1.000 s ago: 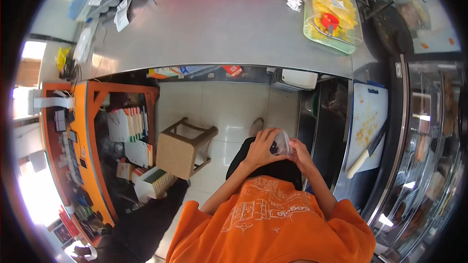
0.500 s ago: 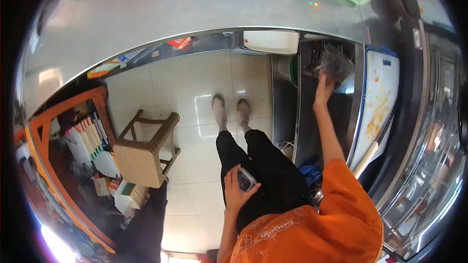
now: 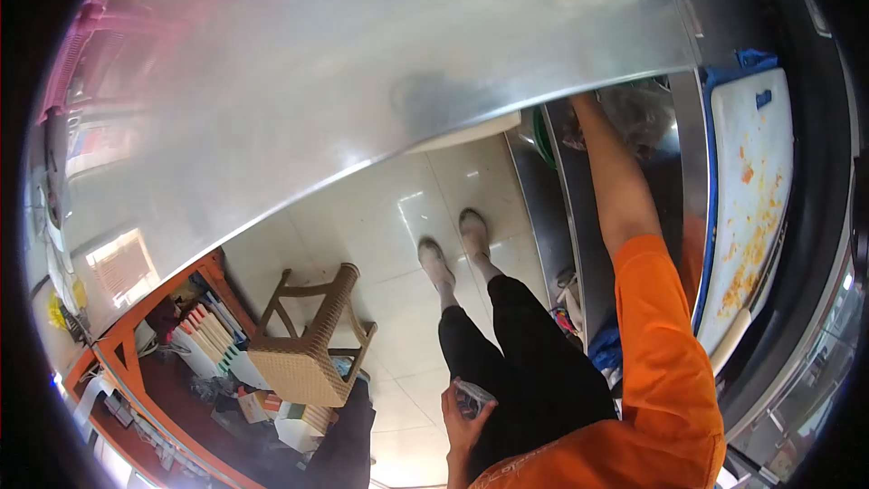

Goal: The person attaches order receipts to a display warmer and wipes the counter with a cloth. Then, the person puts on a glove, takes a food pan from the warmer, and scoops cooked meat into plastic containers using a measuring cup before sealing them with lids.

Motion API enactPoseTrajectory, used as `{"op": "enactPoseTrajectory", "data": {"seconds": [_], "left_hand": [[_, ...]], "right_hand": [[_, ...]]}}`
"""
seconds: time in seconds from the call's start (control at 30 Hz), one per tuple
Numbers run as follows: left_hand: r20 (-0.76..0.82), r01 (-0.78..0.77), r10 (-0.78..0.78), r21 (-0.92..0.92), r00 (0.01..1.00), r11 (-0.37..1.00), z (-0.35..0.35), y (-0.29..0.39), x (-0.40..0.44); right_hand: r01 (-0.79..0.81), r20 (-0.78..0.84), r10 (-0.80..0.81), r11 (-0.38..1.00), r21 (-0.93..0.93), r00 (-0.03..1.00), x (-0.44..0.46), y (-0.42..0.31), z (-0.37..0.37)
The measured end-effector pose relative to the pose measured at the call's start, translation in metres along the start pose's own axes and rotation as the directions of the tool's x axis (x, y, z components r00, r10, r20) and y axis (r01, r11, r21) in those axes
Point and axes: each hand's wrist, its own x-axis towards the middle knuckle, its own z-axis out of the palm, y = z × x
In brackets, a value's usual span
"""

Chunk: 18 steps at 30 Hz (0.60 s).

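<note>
In the head view, a small clear tub (image 3: 472,398) with dark stuff inside sits in the bent fingers of the left hand (image 3: 460,426), at 6 o'clock, over the black pants (image 3: 534,362). The tub looks smooth and shiny. The right arm (image 3: 620,172) reaches up toward 1 o'clock. Its hand is hidden under the flat, shiny metal counter (image 3: 362,63), so I cannot tell if it is open or closed. A crinkly clear bag (image 3: 641,118) is by that arm, at 2 o'clock. At 3 o'clock is a long white board (image 3: 751,190) with orange and yellow bits. A brown stool (image 3: 303,367) with a woven look stands at 7 o'clock. The orange shirt (image 3: 597,457) has pale letters, too cut off to read.
</note>
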Motion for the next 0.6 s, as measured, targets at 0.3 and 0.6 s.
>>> {"op": "enactPoseTrajectory", "data": {"seconds": [0.3, 0.6], "left_hand": [[0.009, -0.025, 0.026, -0.079, 1.0, 0.997, 0.012, -0.008, -0.005], [0.01, -0.189, 0.189, 0.076, 0.982, 0.979, 0.0, -0.016, -0.013]], "right_hand": [[-0.201, -0.196, 0.233, 0.965, 0.169, 0.952, -0.019, -0.024, -0.008], [-0.246, -0.413, 0.531, 0.785, 0.568, 0.74, -0.136, -0.068, -0.085]]}}
